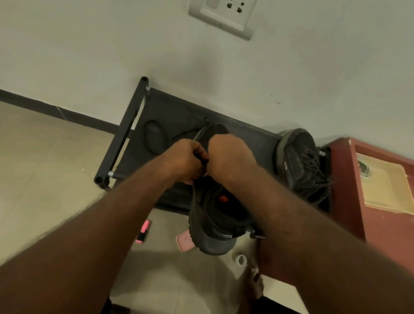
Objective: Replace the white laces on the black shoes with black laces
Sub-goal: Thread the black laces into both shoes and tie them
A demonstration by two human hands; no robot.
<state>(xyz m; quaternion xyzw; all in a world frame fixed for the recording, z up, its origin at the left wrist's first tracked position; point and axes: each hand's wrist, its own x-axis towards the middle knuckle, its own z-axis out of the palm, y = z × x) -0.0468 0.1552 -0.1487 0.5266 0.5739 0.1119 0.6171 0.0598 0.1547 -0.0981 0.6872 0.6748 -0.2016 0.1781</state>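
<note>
Black shoe [213, 218] over rack [185, 114]: left hand [185, 162] and right hand [228, 157] pinch black lace [202, 161], hiding the lacing. Second shoe [300, 164] beside; pink highlighter [142, 232] on floor.

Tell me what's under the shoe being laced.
Beneath the shoe: the black rack shelf, and past its edge a pink case on the floor, partly covered by the heel. Whatever else lies below is hidden.

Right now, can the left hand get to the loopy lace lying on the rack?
Probably yes. The lace loop lies on the rack just past the left hand, with nothing between. But that hand is busy pinching a lace at the shoe, so it must let go first.
</note>
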